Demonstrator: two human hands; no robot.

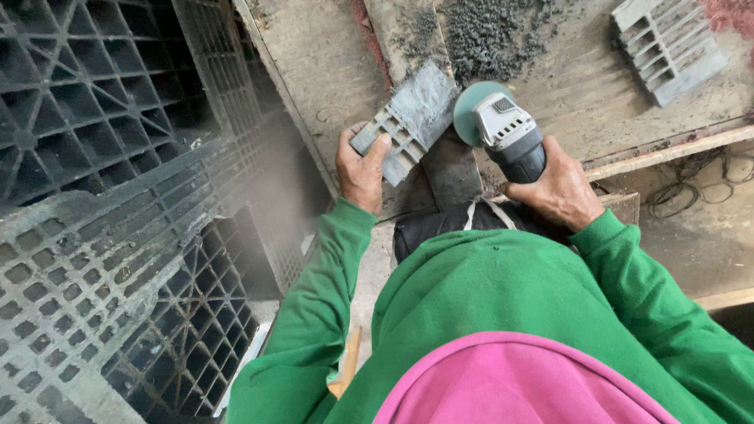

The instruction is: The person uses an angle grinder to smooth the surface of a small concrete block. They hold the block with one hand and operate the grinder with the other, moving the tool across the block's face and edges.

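Two hands busy — your left hand (360,169) has fingers clamped on the grey ribbed plastic piece (408,122), right hand (559,188) wrapped round the angle grinder (503,129), disc at its edge; trimming underway — next, hold steady.

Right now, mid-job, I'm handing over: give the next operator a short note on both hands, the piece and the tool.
Left hand: fingers grip the grey ribbed plastic piece, held up over the bench.
Right hand: wrapped around the grinder; its disc sits at the piece's right edge.
Done: grey shavings lie on the bench; dust hangs to the left.
Left: cannot tell how much edge remains. A second ribbed piece lies at the bench's far right, untouched.
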